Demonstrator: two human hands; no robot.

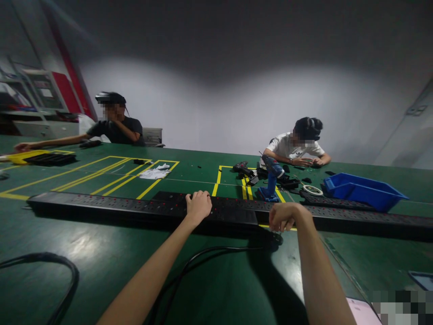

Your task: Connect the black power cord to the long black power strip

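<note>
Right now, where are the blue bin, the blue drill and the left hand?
Blue bin [362,190]: head view, on its near side wall.
Blue drill [271,179]: head view, on its upright handle.
Left hand [199,206]: head view, on the back of the hand.

A green counter [111,253] is marked with yellow tape lines [13,196]. At its far side, a person in a dark shirt [126,131] sits at the left near a chair [153,136], one arm stretched over the surface. A person in a white shirt [282,145] leans over at the right. Both wear dark headgear. At far left, a yellow tray [23,157] lies beside a black tray [52,159]. White papers [154,173] lie left of centre. Right of centre, a blue power drill [270,178] stands upright near a dark drill [241,167] on its side, with small black parts around them. Further right are a pale ring-shaped roll [312,190] and a blue bin [363,189]. Behind are a pale wall [209,113] and, at left, shelving [30,122] and a red panel [67,92].
</note>
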